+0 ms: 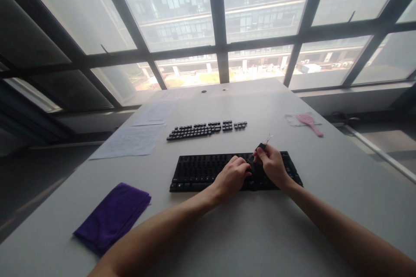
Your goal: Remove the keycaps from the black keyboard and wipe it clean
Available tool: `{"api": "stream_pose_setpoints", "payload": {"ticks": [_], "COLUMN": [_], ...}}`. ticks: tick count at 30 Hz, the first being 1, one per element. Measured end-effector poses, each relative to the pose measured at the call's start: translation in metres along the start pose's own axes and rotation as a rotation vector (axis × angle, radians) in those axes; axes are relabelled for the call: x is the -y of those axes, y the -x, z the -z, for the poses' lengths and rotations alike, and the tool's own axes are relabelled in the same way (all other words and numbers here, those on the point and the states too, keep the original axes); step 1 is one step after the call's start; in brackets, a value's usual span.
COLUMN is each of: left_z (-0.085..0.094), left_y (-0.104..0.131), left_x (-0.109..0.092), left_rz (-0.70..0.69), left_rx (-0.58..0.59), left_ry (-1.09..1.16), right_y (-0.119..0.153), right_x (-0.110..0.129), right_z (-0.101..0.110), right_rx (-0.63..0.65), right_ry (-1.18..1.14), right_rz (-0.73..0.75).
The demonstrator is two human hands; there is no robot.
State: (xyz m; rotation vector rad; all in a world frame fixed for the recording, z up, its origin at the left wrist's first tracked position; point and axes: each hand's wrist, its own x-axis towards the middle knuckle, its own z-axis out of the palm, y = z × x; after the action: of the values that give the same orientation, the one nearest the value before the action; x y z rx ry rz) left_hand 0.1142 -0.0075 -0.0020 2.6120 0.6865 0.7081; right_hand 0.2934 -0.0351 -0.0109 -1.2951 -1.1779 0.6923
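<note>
A black keyboard (195,172) lies across the table in front of me, many of its keycaps off and a row of keys left along the near edge. My left hand (233,174) rests on its right half, fingers bent and a little apart, fingertips touching the keys and nothing visible in them. Just beside it, over the right part of the keyboard, my right hand (271,163) pinches a small black piece (261,146). Thin wire ends (269,138) stick up from there, like those of a keycap puller. The fingers partly hide it.
Behind the keyboard, loose black keycaps (198,131) are laid out in rows. A folded purple cloth (113,216) lies front left, paper sheets (130,140) at the left edge. A pink brush (310,124) lies on a clear plastic bag (292,120) at the right. Windows (182,13) stand beyond.
</note>
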Motion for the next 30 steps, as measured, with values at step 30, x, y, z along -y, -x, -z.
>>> {"api": "stream_pose_setpoints", "payload": {"ticks": [30], "left_z": [0.071], "left_y": [-0.058], "left_x": [0.174], "left_rz": [0.122], "left_rx": [-0.073], "left_ry": [-0.469], "right_y": [0.000], "right_x": [0.007], "right_z": [0.000], "right_rx": [0.041], "right_ry": [-0.037], "right_rz": [-0.032]}}
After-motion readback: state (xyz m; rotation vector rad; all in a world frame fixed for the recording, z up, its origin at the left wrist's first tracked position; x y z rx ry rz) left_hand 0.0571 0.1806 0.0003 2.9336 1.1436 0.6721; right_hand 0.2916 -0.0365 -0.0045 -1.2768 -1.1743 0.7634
